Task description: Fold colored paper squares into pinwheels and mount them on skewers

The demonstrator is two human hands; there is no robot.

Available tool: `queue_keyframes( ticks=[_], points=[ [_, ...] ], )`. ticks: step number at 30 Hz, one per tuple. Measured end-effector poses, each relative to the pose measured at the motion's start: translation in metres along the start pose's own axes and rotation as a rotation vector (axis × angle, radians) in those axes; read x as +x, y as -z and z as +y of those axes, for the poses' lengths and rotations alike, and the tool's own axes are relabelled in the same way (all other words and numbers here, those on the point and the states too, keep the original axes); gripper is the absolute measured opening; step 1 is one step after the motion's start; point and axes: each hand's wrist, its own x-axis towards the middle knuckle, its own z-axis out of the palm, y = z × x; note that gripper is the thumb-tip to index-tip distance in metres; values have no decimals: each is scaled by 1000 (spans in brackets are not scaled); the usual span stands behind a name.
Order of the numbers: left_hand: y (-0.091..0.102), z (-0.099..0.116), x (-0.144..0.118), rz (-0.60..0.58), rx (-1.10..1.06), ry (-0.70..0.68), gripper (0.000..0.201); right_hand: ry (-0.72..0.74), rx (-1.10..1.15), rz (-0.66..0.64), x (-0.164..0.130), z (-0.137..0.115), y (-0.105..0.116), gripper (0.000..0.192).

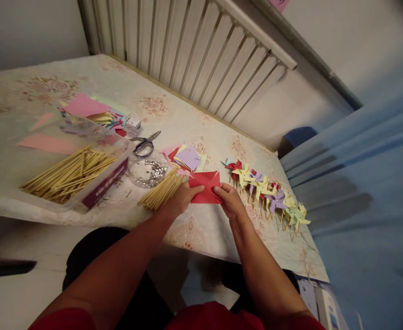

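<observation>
The clear dish's [148, 172] small shiny contents are too small to identify.

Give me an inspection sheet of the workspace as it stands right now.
Surface: table under a floral cloth.
Job's things: red paper square, held flat by both hands.
Clutter: loose sticks; stick box; clear dish; scissors; cut squares; paper stack; row of finished pinwheels.
Grippers: left hand on the paper's left edge, right hand on its right edge.
Cables: nothing seen.
Surroundings: radiator behind the table, blue fabric at right.
</observation>
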Motion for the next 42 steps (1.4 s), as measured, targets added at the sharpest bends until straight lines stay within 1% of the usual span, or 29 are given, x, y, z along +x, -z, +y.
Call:
queue_keyframes(
  ticks=[3, 7, 9, 13, 17, 21, 27, 30, 33, 35, 38, 42],
  points=[
    [1, 2, -1, 12, 83, 59, 41, -18, -15, -34, -2, -3, 3, 33],
    [-4, 8, -4, 30, 193, 92, 37, -7, -36, -56, -3, -2, 5, 36],
    [-8, 12, -7, 41, 229, 104, 36, -5, -46, -42, -3, 1, 5, 36],
    [-15, 14, -11, 10, 246, 117, 35, -1, -51, 6, -5, 11, 8, 33],
    [-16, 8, -11, -32, 254, 130, 33, 7, -42, 62, -8, 21, 10, 33],
    [-16, -2, -9, -92, 227, 126, 33, -5, -84, 138, -13, 27, 11, 33],
    [-12, -16, -6, -136, 145, 179, 38, 7, -94, 276, -19, 31, 18, 34],
    [-10, -22, -3, -170, 101, 185, 40, 18, -107, 313, -20, 31, 23, 33],
    [-9, -27, -2, -199, 113, 192, 40, 27, -71, 348, -23, 30, 24, 30],
    [-9, -28, -1, -190, 138, 192, 39, 24, -37, 346, -26, 30, 22, 30],
    [-11, -28, -2, -169, 161, 190, 39, 3, -11, 304, -30, 31, 19, 34],
    [-13, -23, -5, -213, 229, 184, 34, 7, -3, 276, -31, 31, 18, 35]
  ],
)
